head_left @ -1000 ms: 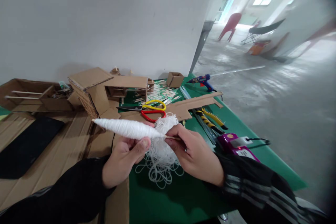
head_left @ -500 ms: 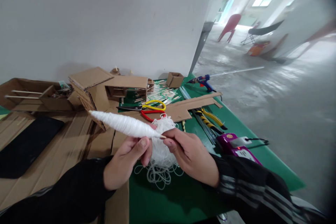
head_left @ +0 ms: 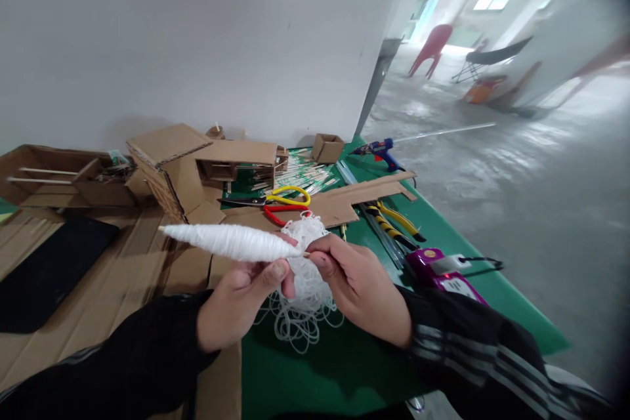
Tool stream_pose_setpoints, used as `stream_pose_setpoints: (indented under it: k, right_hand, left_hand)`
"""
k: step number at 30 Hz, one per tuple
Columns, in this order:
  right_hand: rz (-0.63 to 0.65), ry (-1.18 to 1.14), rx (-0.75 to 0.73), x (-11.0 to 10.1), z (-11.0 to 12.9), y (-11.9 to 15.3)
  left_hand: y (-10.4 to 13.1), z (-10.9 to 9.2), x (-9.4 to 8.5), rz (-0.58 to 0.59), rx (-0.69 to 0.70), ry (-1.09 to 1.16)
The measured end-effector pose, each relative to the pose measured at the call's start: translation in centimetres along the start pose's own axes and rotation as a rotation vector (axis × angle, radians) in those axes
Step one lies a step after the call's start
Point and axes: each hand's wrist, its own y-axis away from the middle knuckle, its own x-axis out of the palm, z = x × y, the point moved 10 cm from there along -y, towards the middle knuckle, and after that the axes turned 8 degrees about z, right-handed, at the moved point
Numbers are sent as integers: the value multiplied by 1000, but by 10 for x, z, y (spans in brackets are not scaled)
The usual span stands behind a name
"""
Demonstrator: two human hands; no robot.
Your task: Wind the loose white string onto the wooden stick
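A thin stick is wrapped in white string, forming a long spindle [head_left: 231, 242] that tapers at both ends. Its left tip points left over the cardboard, and it lies nearly level. My left hand [head_left: 246, 295] holds the wound part from below, near its right end. The fingers of my right hand [head_left: 357, 282] pinch the bare right tip of the stick. Beneath and between both hands lies a loose heap of white string [head_left: 305, 302] on the green table, partly hidden by the fingers.
Scissors [head_left: 290, 199] with red and yellow handles lie beyond the string. Black-and-yellow pliers [head_left: 394, 223], a purple device [head_left: 443, 272] and a blue glue gun [head_left: 381, 152] are at the right. Cardboard structures [head_left: 172, 164] stand behind; a black slab [head_left: 54, 272] lies left.
The spindle's left end has swung down and slightly left, so the spindle is closer to level. Both hands still hold it, and my left hand has shifted a little to the right.
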Motion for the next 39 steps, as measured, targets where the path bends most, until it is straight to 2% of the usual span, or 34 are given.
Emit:
stream_pose_setpoints:
  k: [3,6,12,16,22,26,32,39]
  right_hand:
    - [-25,-41,13,-2,-2,1]
    - [-60,8,-35,-5,3,2]
    - [-5,29,-15,-1,2,0]
    - [-23,-18,0,-4,-1,1]
    - [25,58,-8,0,0,0]
    - [4,29,19,-3,-3,0]
    - [7,98,-33,-2,2,0]
    - [-13,62,18,-5,-4,0]
  left_hand:
    - [1,-1,-1,-13,-5,-22]
    - [1,-3,-2,-26,5,-23]
    - [0,-7,-1,-27,29,3]
    - [-1,-5,-3,-37,19,0]
    - [-1,-5,-4,-41,21,-6]
    - [0,-5,-5,-48,8,-3]
    - [0,-5,-4,-54,9,8]
    - [0,-6,-7,-59,19,21]
